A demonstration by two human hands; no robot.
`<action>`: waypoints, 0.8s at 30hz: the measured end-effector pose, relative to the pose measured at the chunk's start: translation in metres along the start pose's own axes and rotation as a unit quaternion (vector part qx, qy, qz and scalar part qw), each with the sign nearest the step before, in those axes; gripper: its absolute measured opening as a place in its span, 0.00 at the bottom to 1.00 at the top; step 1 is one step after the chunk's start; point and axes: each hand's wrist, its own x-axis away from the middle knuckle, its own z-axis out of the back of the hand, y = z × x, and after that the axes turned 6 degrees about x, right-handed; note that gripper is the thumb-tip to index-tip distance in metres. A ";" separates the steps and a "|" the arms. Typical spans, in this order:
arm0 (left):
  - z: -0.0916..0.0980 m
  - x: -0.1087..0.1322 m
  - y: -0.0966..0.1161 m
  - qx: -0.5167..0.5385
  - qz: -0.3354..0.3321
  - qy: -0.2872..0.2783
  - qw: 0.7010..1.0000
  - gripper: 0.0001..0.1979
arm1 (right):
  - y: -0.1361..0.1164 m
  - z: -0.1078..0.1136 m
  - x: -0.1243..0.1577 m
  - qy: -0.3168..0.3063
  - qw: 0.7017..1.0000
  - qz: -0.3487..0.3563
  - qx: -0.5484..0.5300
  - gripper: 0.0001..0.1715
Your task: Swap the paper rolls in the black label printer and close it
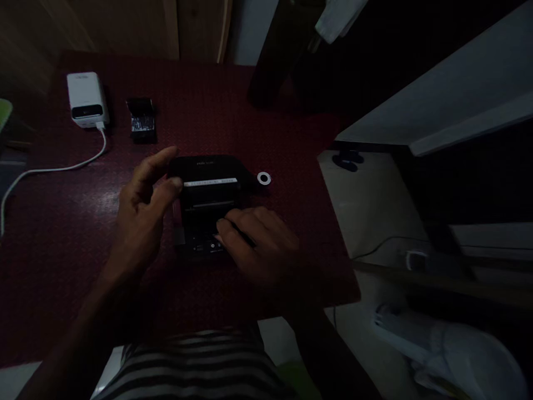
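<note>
- Dark red tabletop (104, 211), finely patterned, slightly glossy, bearing the rest.
- Black boxy device (208, 166) with rounded upper corners and a pale printed strip; the dark inner part below that is too dim to read.
- Left hand (141, 203): at the device's left side, thumb touching its edge, fingers apart.
- Right hand (260, 236): over the device's lower right, fingers together on a slim dark object (245, 233).
- White rounded-block power bank (85, 91), smooth, cabled, beyond-left of the device.
- Small black open case (142, 125), shiny, crinkled-looking inside, nearer the device.
- White ring-shaped disc (264, 178), dark-centred, just right of the device.
</note>
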 end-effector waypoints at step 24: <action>0.008 0.052 -0.012 0.076 0.156 -0.012 0.985 0.34 | -0.009 -0.003 0.023 0.000 0.972 -0.146 -0.186 0.18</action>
